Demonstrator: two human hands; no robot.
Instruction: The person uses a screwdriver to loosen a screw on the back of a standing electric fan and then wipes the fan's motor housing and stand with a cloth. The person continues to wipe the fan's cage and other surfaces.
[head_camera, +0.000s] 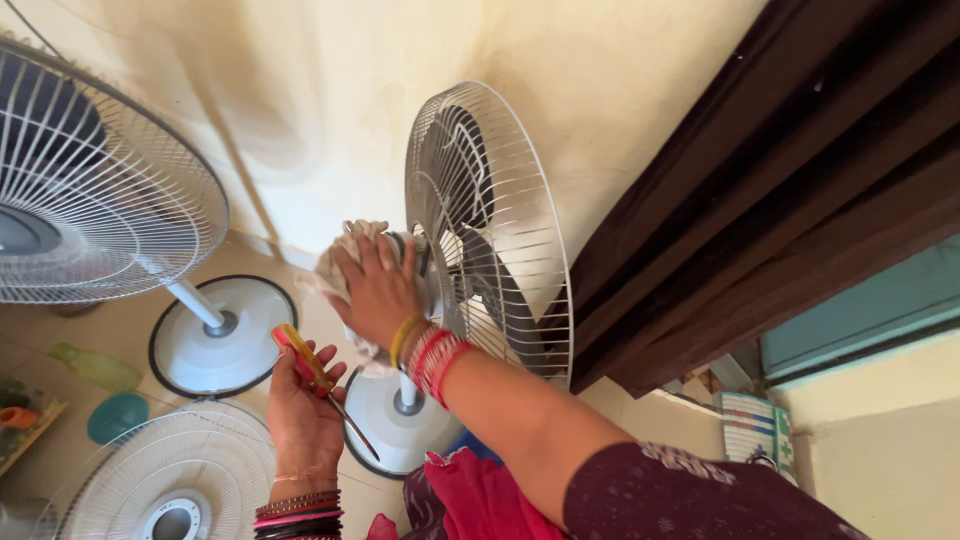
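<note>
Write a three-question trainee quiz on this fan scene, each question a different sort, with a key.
1. True or false: the right hand presses a cloth against the back of the middle fan.
2. What does the left hand hold? A) screwdriver B) brush C) pliers
3. Fill in: a loose fan grille lies flat on the ____.

Key: 1 true; 2 A, a screwdriver with a yellow and red handle; 3 floor.
</note>
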